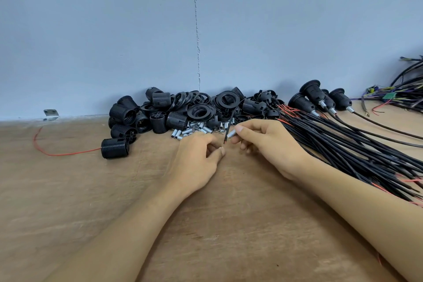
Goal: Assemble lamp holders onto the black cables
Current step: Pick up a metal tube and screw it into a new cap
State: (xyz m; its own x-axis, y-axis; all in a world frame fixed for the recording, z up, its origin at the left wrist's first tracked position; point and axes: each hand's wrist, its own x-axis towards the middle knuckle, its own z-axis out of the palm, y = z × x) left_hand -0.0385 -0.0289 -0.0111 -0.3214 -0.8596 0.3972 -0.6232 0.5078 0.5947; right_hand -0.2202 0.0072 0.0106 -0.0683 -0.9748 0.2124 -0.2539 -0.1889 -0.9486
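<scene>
My right hand (267, 142) pinches a small silver metal tube (231, 133) between thumb and index finger. Just left of the tube, a black cable (229, 121) arcs down from the pile, and its red-tipped end hangs between my hands. Which hand holds it is unclear. My left hand (199, 158) rests on the wooden table (206, 224) with its fingers curled and the thumb against the index finger; anything between them is hidden. A heap of black lamp holder parts and rings (183, 110) lies along the wall. In front of it are several loose silver tubes (194, 129).
A thick bundle of black cables (343, 144) fans out to the right of my right hand. Several assembled lamp holders on cables (318, 98) lie at the back right, with tangled coloured wires (402, 94) beyond. A lone holder (114, 147) with a red wire (57, 153) sits at the left.
</scene>
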